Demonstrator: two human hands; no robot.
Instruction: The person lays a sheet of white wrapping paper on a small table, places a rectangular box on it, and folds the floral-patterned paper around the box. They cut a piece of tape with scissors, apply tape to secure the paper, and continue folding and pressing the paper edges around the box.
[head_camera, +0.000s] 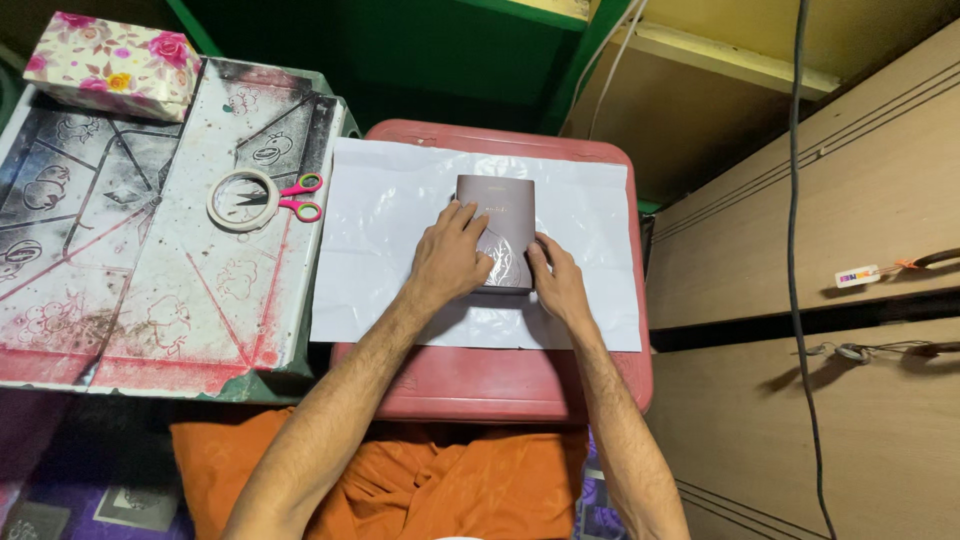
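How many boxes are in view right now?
2. A brown box lies on the white sheet under both hands. A floral-wrapped box sits at the far left corner of the patterned board. Others may be out of frame.

Two bare forearms enter from the bottom edge, both with dark hair, no sleeves showing. Left hand (447, 262) and right hand (560, 285) carry no rings, watch, bracelet or gloves; nails are short. Orange cloth garment (400, 480), wrinkled and folded, covers the lap between the arms. Nothing else of the body shows.
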